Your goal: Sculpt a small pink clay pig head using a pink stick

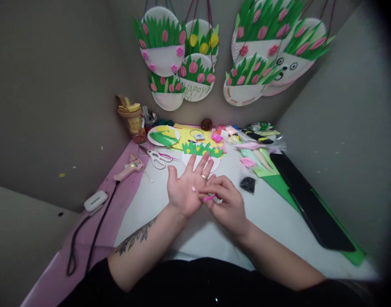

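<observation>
head view: wide, upturned left hand (184, 187) bears pink piece (193, 189); right hand (226, 202) pinches strip (210, 197).

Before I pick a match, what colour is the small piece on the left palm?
Pale pink: the small piece shows best in the head view.

From the table's near side (272, 221), the head view looks forward and down, close over left hand (185, 189) and right hand (227, 207), to the far wall (224, 47).

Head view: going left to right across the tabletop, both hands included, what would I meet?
White case → pink glue gun → scissors → left hand → right hand → small black packet → long black object.
</observation>
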### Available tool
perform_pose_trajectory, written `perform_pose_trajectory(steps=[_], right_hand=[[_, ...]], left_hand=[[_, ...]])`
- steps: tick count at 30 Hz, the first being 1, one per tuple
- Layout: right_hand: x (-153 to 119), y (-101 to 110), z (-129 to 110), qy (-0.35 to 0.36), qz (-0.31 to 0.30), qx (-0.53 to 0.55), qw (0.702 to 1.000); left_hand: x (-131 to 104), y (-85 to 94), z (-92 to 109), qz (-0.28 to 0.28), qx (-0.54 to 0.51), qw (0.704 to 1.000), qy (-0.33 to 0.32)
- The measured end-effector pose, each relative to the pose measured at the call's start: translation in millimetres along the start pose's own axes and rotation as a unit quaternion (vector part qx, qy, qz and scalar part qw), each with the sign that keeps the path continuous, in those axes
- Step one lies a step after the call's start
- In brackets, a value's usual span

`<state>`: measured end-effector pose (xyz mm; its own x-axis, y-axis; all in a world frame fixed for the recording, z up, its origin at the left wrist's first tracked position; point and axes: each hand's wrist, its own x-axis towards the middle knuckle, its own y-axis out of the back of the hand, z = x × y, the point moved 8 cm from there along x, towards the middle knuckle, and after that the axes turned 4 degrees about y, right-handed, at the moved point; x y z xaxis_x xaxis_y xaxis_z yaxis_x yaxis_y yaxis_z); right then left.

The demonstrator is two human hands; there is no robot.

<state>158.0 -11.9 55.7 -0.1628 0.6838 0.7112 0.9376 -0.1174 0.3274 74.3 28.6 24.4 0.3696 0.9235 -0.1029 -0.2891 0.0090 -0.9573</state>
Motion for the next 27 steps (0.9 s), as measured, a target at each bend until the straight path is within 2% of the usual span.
perform_pose_trajectory(steps=[4, 9, 14, 17, 21, 24, 27], right_hand=[[-10, -3, -11, 0.063, 0.027, -0.048, 0.997], [-17, -5, -20, 0.145, 0.009, -0.108, 0.983], [-15, -4, -25, 0.172, 0.001, -0.133, 0.976], [-14, -5, -20, 0.145, -0.007, -0.112, 0.983], [-12, -3, -8, 0.064, 0.003, -0.007, 0.998], [-9, -2, 1, 0.003, 0.015, 0.059, 0.998], [-8, -3, 19, -0.100, 0.022, 0.117, 0.988]], left_hand=[[-3, -6.8, 4, -0.022, 0.036, 0.999, -0.018], [-2, -3.4, 3, -0.010, 0.054, 0.998, -0.014], [-1, -0.4, 1, -0.002, 0.041, 0.999, -0.008], [-1, 0.3, 2, 0.014, 0.033, 0.999, -0.009], [-1, 0.7, 2, 0.030, 0.023, 0.999, -0.004], [-1, -0.2, 1, 0.022, 0.018, 1.000, -0.002], [0, 1.7, -1, 0.029, 0.013, 0.999, -0.003]])
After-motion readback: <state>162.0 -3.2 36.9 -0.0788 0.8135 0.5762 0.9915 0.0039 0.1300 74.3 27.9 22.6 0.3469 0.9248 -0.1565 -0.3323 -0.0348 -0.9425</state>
